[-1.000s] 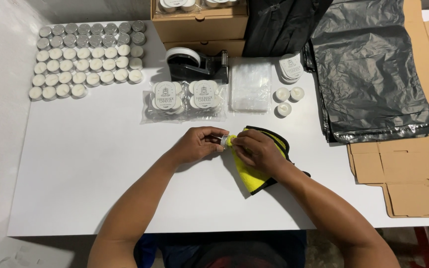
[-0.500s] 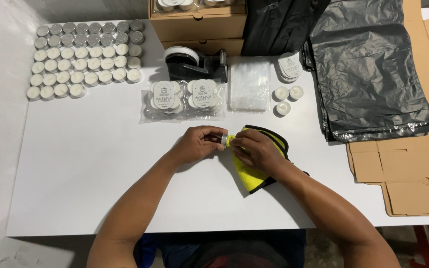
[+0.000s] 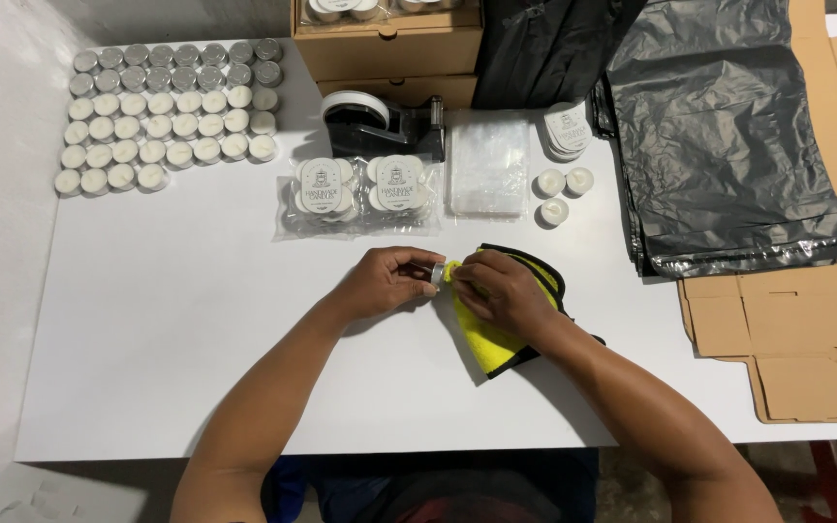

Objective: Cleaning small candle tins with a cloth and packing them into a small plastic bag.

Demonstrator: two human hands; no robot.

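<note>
- We pinch a small tealight [image 3: 436, 273] between the fingers of our left hand [image 3: 387, 281], clamped on its rim so its side faces the cloth.
- Our right hand [image 3: 498, 290] presses a yellow cloth [image 3: 492, 339] against it, fingers closed on the fabric.
- Both meet just above the desk [image 3: 167, 339] centre.
- At ten o'clock, rows of tealights [image 3: 162, 111] sit within reach; bagged packs [image 3: 358, 192] lie at twelve.

Over a white table [image 3: 167, 320], the left hand [image 3: 385, 281] pinches a small metal-cupped candle [image 3: 437, 273] while the right hand [image 3: 501, 291] presses a yellow, black-edged cloth [image 3: 496, 339] against it, below two bagged candle packs [image 3: 360, 189].
</note>
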